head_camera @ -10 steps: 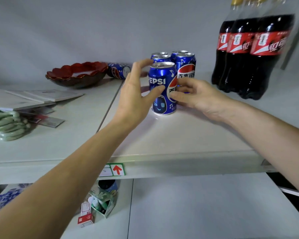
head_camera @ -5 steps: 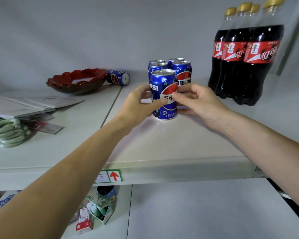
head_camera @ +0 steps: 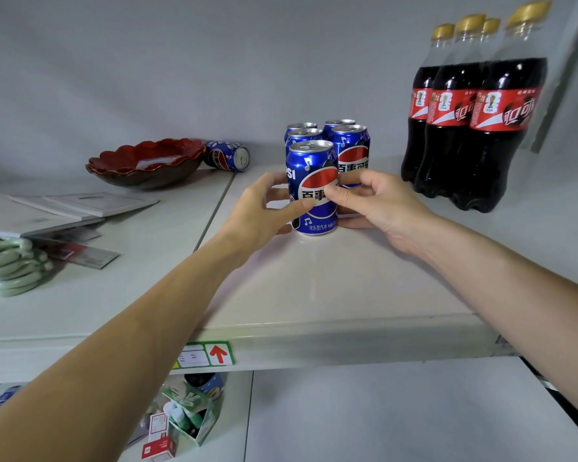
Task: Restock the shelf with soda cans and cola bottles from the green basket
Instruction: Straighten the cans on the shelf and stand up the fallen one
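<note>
A blue Pepsi can [head_camera: 309, 165] stands upright on the white shelf [head_camera: 331, 288], in front of several more blue cans [head_camera: 351, 145]. My left hand [head_camera: 264, 208] wraps its left side with the thumb on the label. My right hand [head_camera: 377, 201] pinches its right side, thumb and fingers on the label. Several cola bottles [head_camera: 467, 128] with red labels and gold caps stand at the back right. The green basket is out of view.
A red scalloped bowl [head_camera: 144, 161] sits at the back left with one Pepsi can [head_camera: 227, 156] lying on its side beside it. Booklets [head_camera: 80, 205] and pale green items [head_camera: 10, 268] lie at left. Small boxes [head_camera: 184, 418] sit on the lower shelf.
The front can has been turned so its red-and-white logo now faces me, and both hands have closed onto it. The view has tilted slightly.
</note>
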